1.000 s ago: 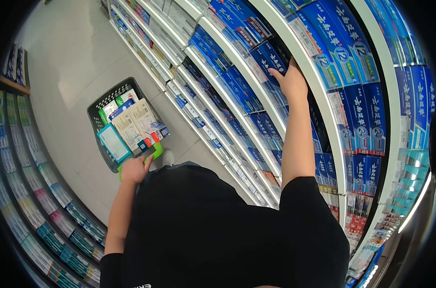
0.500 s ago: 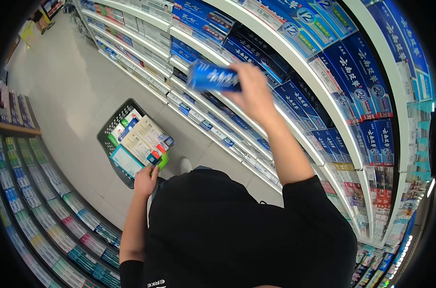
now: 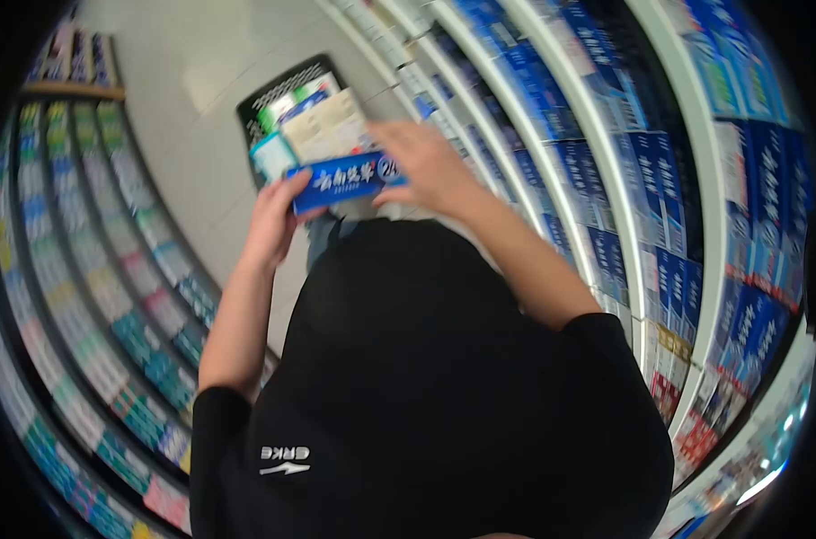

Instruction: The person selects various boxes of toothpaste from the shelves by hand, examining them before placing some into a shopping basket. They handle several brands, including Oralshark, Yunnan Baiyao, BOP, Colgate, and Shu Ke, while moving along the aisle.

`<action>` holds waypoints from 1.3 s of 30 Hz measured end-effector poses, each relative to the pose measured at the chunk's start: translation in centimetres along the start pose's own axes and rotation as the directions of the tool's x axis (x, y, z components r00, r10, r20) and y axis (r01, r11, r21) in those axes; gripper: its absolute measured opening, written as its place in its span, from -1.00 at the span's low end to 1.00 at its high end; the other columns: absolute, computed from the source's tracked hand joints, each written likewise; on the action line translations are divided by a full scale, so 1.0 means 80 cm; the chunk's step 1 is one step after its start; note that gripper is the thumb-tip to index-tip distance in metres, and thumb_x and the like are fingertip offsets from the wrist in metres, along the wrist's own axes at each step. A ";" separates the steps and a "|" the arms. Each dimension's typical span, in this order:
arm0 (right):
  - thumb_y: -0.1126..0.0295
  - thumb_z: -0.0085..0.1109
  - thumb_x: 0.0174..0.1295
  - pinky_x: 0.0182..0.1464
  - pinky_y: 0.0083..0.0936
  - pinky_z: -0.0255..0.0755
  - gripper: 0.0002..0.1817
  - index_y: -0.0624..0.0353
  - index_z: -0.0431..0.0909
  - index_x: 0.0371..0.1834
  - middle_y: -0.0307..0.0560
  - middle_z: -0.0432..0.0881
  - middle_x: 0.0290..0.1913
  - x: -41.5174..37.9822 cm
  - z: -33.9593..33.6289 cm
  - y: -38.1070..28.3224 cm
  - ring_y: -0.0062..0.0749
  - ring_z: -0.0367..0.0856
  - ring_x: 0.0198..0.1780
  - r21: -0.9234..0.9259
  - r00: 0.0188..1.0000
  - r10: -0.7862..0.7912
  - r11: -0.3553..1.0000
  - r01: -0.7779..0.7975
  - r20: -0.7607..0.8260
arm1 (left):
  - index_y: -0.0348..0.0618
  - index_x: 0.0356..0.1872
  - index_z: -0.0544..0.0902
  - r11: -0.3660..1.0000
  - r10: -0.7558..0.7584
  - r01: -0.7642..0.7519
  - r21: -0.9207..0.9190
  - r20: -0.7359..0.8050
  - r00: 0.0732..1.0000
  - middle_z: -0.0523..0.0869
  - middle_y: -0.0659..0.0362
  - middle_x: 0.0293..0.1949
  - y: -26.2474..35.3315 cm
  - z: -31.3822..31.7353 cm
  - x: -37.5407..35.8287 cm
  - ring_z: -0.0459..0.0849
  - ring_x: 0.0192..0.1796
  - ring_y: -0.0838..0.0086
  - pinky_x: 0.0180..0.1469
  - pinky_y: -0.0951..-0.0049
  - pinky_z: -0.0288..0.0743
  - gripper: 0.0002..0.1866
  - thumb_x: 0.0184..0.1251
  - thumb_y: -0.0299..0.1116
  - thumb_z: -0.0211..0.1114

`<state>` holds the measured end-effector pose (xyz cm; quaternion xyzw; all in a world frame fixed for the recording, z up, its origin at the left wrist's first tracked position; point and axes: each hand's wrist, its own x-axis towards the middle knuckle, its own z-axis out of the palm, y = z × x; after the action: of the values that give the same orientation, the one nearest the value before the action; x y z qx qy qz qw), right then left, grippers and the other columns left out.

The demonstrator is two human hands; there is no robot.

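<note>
A blue toothpaste box (image 3: pixel 343 180) with white lettering and the number 24 is held level in front of my body, between both hands. My left hand (image 3: pixel 278 208) grips its left end, thumb on top of the face. Around the right end is my right hand (image 3: pixel 426 169), slightly blurred, with the thumb below and the fingers above. Just beyond the box sits a dark shopping basket (image 3: pixel 249 112). It holds a beige package (image 3: pixel 323 130), a teal-edged white box (image 3: pixel 271 157) and green-and-white packs. My hands and the toothpaste box hide the basket's near side and handle.
On my right, curved white shelves (image 3: pixel 516 99) carry rows of blue toothpaste boxes. A lower rack (image 3: pixel 93 296) of colourful boxes runs along my left. Pale tiled floor (image 3: pixel 188 117) stretches ahead between them.
My right hand has brought the toothpaste box from the right shelves down to the middle. My left hand has left the basket's green handle and taken the box's left end. The view has turned.
</note>
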<state>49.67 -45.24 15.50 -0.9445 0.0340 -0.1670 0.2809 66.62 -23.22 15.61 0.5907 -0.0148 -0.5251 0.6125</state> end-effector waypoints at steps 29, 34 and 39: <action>0.22 0.33 0.31 0.16 -0.20 0.53 -0.63 0.22 0.65 0.07 0.14 0.74 0.01 -0.372 0.060 0.104 0.00 0.70 0.09 -0.174 0.381 0.792 0.510 -0.842 0.478 | -0.36 -0.01 0.73 0.681 -0.245 0.389 0.620 -0.308 0.919 0.82 0.04 -0.10 -0.166 -0.141 0.198 0.80 -0.08 0.27 0.00 0.26 0.62 -0.46 0.21 -0.04 0.49; 0.20 0.34 0.31 0.17 -0.19 0.54 -0.63 0.20 0.66 0.06 0.13 0.75 0.01 -0.400 0.076 0.103 -0.01 0.71 0.09 -0.107 0.370 0.794 0.473 -0.875 0.483 | -0.36 -0.19 0.79 0.271 0.024 0.173 0.947 -0.186 0.982 0.79 -0.26 -0.24 -0.157 -0.143 0.176 0.80 -0.09 -0.06 0.04 0.11 0.62 -0.35 0.29 0.20 0.23; 0.16 0.29 0.33 0.14 -0.13 0.56 -0.61 0.18 0.64 0.08 0.14 0.76 -0.02 -0.383 0.052 0.090 0.04 0.72 0.06 -0.079 0.412 0.804 0.488 -0.869 0.429 | -0.29 -0.21 0.77 0.319 0.168 0.172 0.932 -0.235 0.957 0.77 -0.22 -0.27 -0.159 -0.091 0.120 0.75 -0.08 -0.14 0.01 -0.07 0.55 -0.29 0.53 0.22 -0.08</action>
<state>22.42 -44.28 -0.74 -0.7864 0.4287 0.1960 0.3993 67.57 -21.23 -1.75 0.9059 -0.2282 -0.3255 0.1460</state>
